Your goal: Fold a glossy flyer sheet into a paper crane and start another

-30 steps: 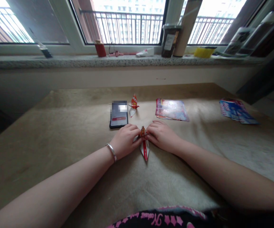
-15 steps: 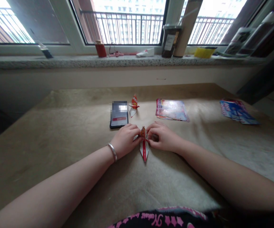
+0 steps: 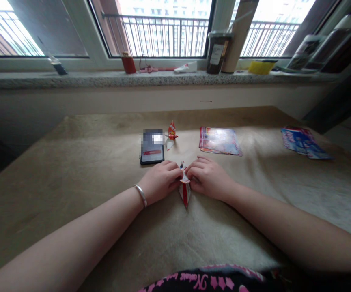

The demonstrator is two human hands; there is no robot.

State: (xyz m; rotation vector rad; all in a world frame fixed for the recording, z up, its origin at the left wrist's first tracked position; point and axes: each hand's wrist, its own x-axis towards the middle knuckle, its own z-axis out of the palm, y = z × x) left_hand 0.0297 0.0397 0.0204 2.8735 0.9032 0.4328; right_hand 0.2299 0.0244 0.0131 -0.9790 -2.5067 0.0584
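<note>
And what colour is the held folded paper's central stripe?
The central stripe is red, seen in the head view.

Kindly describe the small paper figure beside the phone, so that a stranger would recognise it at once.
On the brown table, find the dark phone beyond the left hand. Right of the phone sits a small folded figure, red and white. Unlike the folded paper between left hand and right hand, no hand touches it; unlike the flat cards, it rises to a point.
</note>
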